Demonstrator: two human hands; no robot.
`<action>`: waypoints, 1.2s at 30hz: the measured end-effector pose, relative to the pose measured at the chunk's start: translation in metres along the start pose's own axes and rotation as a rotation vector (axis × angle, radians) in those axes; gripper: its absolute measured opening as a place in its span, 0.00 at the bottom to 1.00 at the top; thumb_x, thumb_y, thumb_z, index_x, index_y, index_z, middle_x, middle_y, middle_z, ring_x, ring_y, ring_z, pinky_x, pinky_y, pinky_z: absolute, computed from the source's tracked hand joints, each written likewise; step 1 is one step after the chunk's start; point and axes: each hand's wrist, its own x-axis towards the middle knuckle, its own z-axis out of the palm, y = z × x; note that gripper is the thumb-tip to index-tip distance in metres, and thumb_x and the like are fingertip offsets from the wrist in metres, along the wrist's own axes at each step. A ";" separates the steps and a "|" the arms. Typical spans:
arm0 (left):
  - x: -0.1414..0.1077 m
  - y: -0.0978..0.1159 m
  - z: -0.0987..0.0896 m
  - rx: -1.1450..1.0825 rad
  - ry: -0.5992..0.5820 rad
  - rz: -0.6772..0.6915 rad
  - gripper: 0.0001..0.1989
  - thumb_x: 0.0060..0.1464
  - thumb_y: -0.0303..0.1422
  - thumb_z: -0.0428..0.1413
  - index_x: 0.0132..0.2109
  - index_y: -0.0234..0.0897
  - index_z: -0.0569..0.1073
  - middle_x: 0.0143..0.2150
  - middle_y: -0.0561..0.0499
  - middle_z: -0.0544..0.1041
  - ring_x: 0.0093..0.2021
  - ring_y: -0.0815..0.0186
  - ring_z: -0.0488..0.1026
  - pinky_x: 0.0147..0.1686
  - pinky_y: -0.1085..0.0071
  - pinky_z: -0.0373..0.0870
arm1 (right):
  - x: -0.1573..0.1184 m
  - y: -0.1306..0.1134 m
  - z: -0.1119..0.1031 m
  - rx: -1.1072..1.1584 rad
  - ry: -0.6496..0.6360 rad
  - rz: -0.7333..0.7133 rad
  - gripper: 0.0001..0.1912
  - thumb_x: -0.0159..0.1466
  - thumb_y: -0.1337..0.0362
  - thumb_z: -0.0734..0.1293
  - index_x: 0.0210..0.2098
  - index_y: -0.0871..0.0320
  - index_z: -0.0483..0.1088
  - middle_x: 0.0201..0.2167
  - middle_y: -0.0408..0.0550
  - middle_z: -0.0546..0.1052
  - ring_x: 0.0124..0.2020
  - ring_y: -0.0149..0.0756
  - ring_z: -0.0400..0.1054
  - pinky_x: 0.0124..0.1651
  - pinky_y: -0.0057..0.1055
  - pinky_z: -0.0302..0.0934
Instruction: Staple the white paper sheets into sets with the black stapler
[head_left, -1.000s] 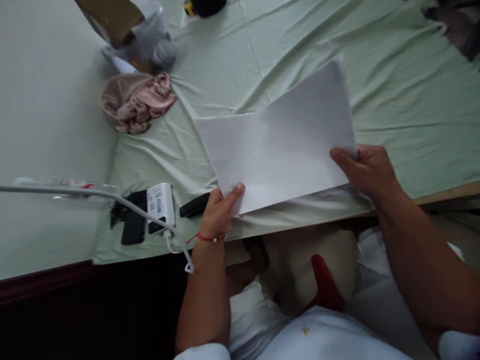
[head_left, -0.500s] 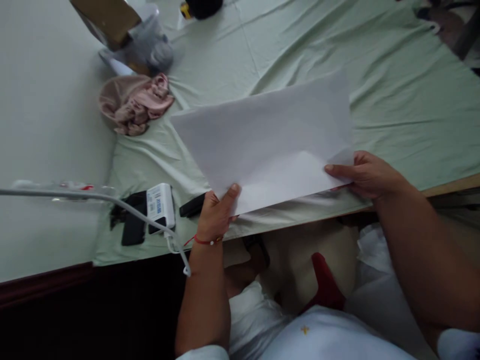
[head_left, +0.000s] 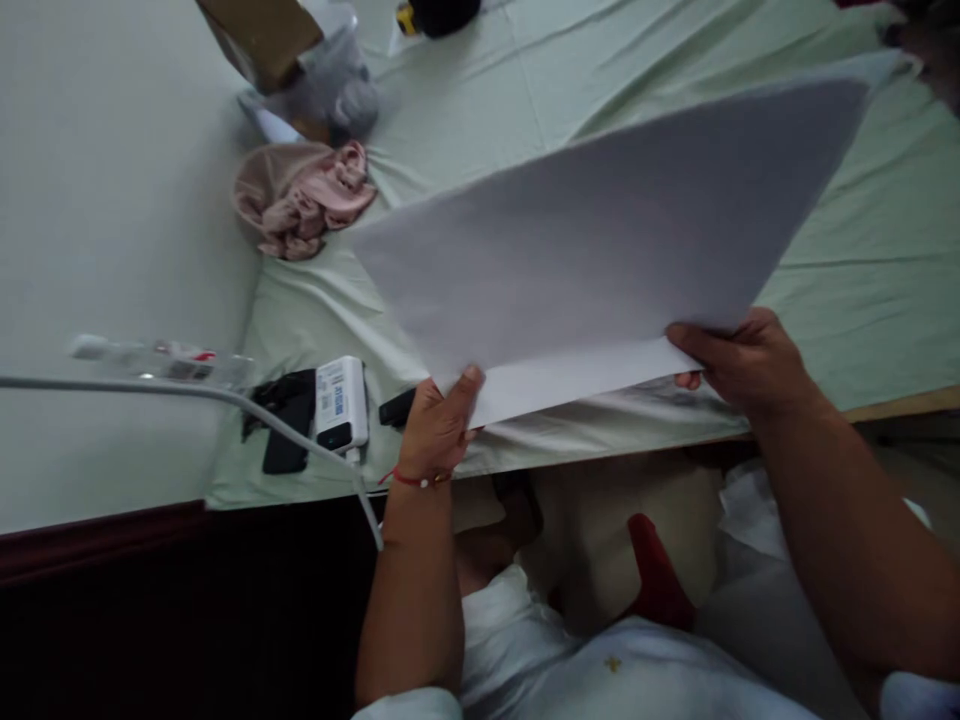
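A large white sheet of paper [head_left: 585, 240] is held up above the cloth-covered table, its far edge raised and tilted. My left hand [head_left: 439, 420] pinches its near left corner, thumb on top and fingers underneath. At the near right, my right hand [head_left: 742, 360] grips the paper between thumb and fingers, with a fingertip showing below the edge. Close to my left hand lies a black object [head_left: 397, 407], partly hidden behind the hand.
A white power bank [head_left: 341, 400] with a cable [head_left: 247, 400] and a dark phone [head_left: 287, 445] lie at the left. Behind them are a clear bottle [head_left: 169, 362], a bunched pink cloth [head_left: 307, 200], a plastic bag [head_left: 337, 90] and a cardboard box [head_left: 262, 40].
The sheet's far right part has swung up and outward, so more of it shows. Both hands keep hold of it. The view has shifted slightly.
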 end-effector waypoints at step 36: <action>0.033 -0.028 -0.082 0.864 0.472 0.515 0.09 0.65 0.39 0.58 0.42 0.41 0.82 0.51 0.42 0.85 0.63 0.51 0.76 0.72 0.52 0.62 | 0.007 0.009 0.036 -0.082 -0.069 0.081 0.21 0.53 0.53 0.85 0.22 0.56 0.73 0.15 0.41 0.68 0.14 0.25 0.59 0.12 0.21 0.53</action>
